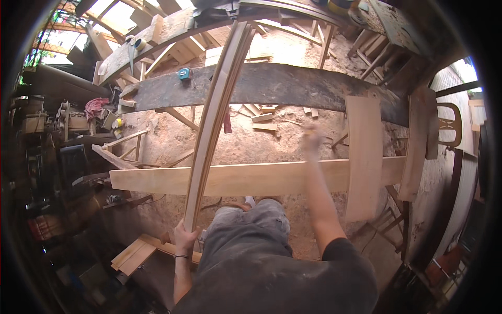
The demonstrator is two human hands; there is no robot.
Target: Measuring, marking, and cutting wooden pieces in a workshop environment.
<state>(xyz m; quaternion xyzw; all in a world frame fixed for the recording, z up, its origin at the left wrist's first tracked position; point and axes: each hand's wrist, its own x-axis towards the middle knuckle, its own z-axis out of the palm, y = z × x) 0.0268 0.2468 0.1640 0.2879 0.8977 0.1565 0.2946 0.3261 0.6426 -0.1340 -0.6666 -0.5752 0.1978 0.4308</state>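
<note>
My left hand [186, 236] is closed around the near end of a long, narrow, grooved wooden board [214, 120]. This board slants away from me, crossing over a pale plank [251, 178] and a dark, worn bench plank [293, 86]. My right hand [312, 137] is stretched forward beyond the pale plank, above the dusty floor. Motion smears its fingers, so whether it holds anything is unclear. Another wide pale board [364, 157] lies across both planks to the right of my arm.
A teal tape measure [184, 74] sits on the dark plank. Wood offcuts [264, 118] are scattered on the sawdust-covered floor. At the right stand a brown board [417, 146] and a curved wooden frame [451, 125]. Joined pale boards [135, 255] lie at lower left.
</note>
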